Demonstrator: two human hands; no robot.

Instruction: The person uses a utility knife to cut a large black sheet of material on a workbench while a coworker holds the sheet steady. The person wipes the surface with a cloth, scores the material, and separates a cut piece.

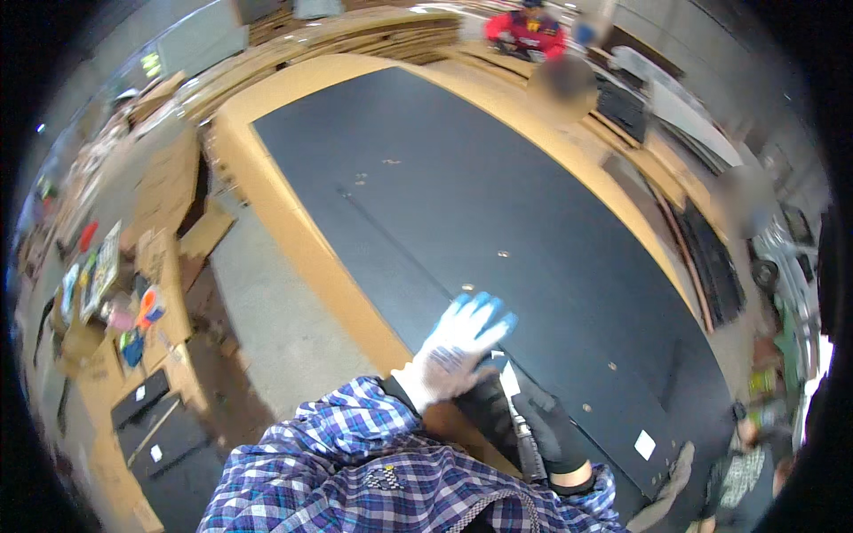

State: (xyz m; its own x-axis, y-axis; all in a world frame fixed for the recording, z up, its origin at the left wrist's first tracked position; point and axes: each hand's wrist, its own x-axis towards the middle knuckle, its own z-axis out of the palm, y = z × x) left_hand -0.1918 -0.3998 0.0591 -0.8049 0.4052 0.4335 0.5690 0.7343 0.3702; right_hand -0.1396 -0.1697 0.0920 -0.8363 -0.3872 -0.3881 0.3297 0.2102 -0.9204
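Observation:
A large black panel (426,160) lies flat on brown cardboard (311,222), marked by a few small pale spots. My left hand (451,351), in a white glove with blue fingertips, rests palm-down with fingers spread at the panel's near part. Just right of it, my right hand (551,431) wears a dark glove and is closed around a narrow silver-and-black tool (528,444) with a pale tip; its exact kind cannot be made out. A thin dark edge runs along the panel beneath both hands. Near its right end sits a white label (645,445).
A grey cloth-like piece (671,489) hangs at the near right edge. Leftward, cardboard holds an orange tape roll (149,306) and dark labelled pieces (164,426). Cardboard sheets (355,40) are stacked behind. One person in red (529,35) works beyond; another (742,471) is at right.

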